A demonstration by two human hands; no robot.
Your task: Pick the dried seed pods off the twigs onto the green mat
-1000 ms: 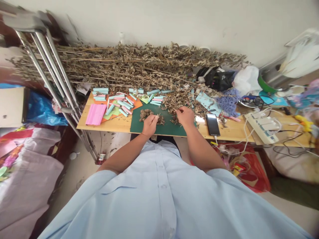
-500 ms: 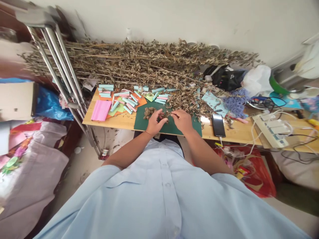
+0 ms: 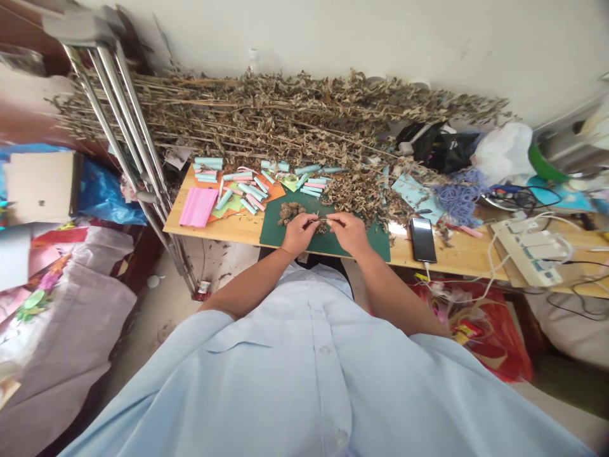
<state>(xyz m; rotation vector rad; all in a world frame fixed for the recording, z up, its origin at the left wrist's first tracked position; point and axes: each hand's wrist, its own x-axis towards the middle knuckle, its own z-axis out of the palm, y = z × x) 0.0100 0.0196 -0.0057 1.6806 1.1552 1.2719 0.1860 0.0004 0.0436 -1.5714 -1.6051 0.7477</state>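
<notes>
My left hand [image 3: 299, 233] and my right hand [image 3: 349, 233] meet over a green cutting mat [image 3: 304, 242], pinching a thin dried sprig [image 3: 320, 223] between them. Just beyond my left hand lies a small heap of crumbled brown dried leaves [image 3: 290, 212]. A looser spread of dried leaves [image 3: 361, 193] sits past my right hand, at the mat's far edge. The fingers hide part of the sprig.
Long dried leafy stalks [image 3: 266, 114] lie along the wall behind the wooden table [image 3: 228, 231]. Turquoise paper rolls [image 3: 242, 186], pink paper [image 3: 198, 207] and a phone [image 3: 423, 240] lie on it. Metal crutches [image 3: 128, 133] stand left; a power strip [image 3: 528, 252] sits right.
My hands have come together from their separate places over the mat. My left hand has moved off the leaf heap and now pinches the sprig with my right hand.
</notes>
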